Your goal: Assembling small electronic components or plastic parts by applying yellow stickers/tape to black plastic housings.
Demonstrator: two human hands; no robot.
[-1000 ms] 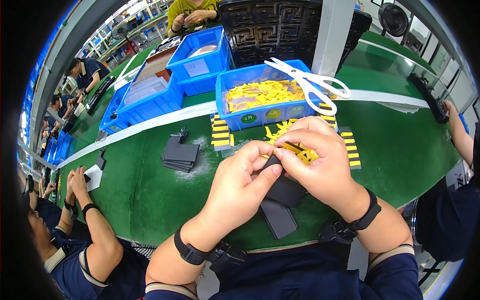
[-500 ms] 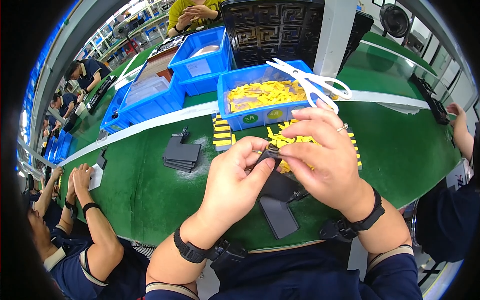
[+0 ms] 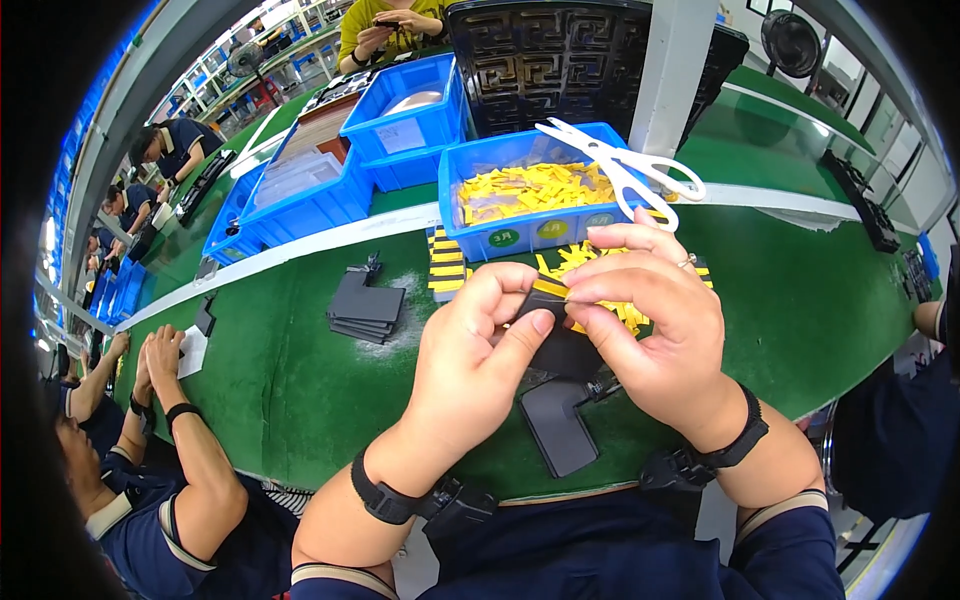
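Observation:
My left hand is closed on a flat black L-shaped part, thumb in front and fingers behind its upper edge. A small yellow strip lies along that edge, between the fingertips of both hands. My right hand pinches the right end of the strip with thumb and forefinger, its other fingers raised. Below my hands, another black part with a short cable lies on the green table. Loose yellow pieces are partly hidden behind my right hand.
A blue bin of yellow pieces stands ahead, with white scissors across its rim. A stack of black parts lies at left. More blue bins stand at the far left. Co-workers sit at left, right and across the table.
The yellow strip now shows along the black part's upper edge, where it looked dark before. My right hand has shifted slightly. A co-worker's hand at the far right has drawn back.

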